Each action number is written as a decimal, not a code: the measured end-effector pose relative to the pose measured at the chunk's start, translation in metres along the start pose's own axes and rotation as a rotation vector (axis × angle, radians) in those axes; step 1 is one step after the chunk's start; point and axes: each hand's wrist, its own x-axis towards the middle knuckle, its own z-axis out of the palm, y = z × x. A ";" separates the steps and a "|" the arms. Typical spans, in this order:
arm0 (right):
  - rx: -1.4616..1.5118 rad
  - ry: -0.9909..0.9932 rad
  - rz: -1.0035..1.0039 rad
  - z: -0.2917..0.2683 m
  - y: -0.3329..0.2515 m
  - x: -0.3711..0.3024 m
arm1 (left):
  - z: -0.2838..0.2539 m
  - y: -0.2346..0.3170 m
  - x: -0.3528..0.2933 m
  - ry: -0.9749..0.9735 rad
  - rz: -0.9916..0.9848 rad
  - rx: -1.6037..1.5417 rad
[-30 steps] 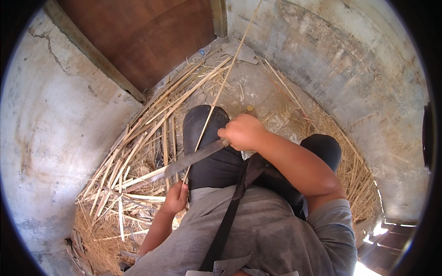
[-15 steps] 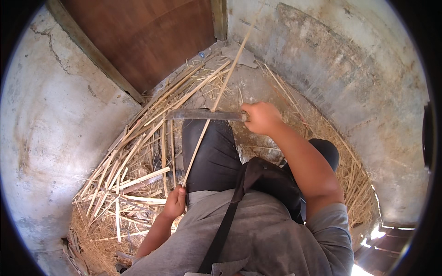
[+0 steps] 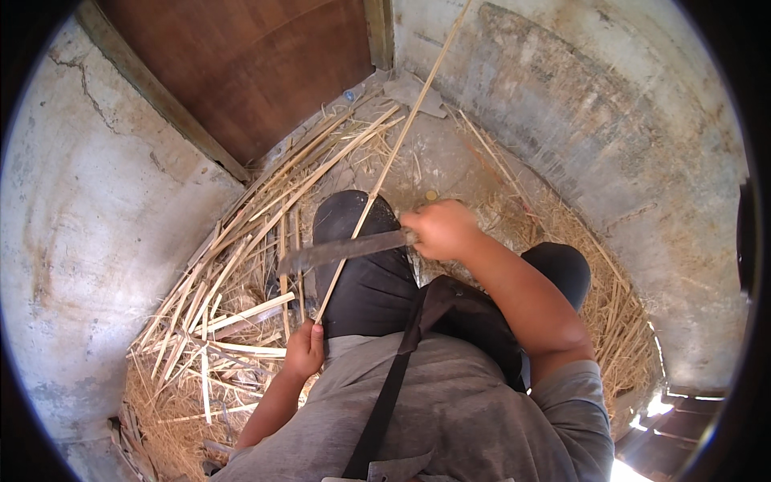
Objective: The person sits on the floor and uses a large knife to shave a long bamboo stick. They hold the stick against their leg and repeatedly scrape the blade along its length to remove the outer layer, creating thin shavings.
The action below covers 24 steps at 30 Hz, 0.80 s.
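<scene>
A long, thin bamboo strip (image 3: 399, 138) slants from beside my left hip across my dark-clad left thigh and up toward the far wall. My left hand (image 3: 305, 348) is closed around its near end. My right hand (image 3: 444, 230) grips the handle of a machete (image 3: 345, 251), whose broad dark blade is blurred by motion. That blade lies crosswise over the strip, above my thigh, with its tip pointing left. Whether the edge touches the strip I cannot tell. Most of the handle is hidden in my fist.
Split bamboo strips (image 3: 265, 205) lie heaped along the left wall, with pale shavings (image 3: 173, 438) around them. More shavings (image 3: 614, 337) cover the floor at right. A brown door (image 3: 249, 64) and a stained wall (image 3: 586, 112) enclose the corner. A black bag (image 3: 474, 317) rests on my lap.
My right hand has drawn the machete nearer to my body along the strip, and its blade now tilts down to the left. My left hand has hardly moved.
</scene>
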 end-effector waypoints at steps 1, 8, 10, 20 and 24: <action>-0.022 0.011 -0.071 0.001 -0.005 0.003 | 0.000 0.000 0.000 -0.009 -0.003 -0.015; -0.168 0.018 0.233 -0.026 0.033 0.022 | -0.003 0.007 -0.004 -0.003 0.003 -0.009; -0.178 -0.006 0.250 -0.028 0.019 0.027 | 0.001 0.007 0.001 0.007 -0.006 0.019; 0.409 0.056 0.206 0.012 0.018 0.011 | 0.001 0.004 0.001 0.006 0.006 -0.011; 0.186 -0.125 0.073 -0.015 -0.017 0.018 | -0.003 0.003 -0.002 0.000 -0.014 -0.010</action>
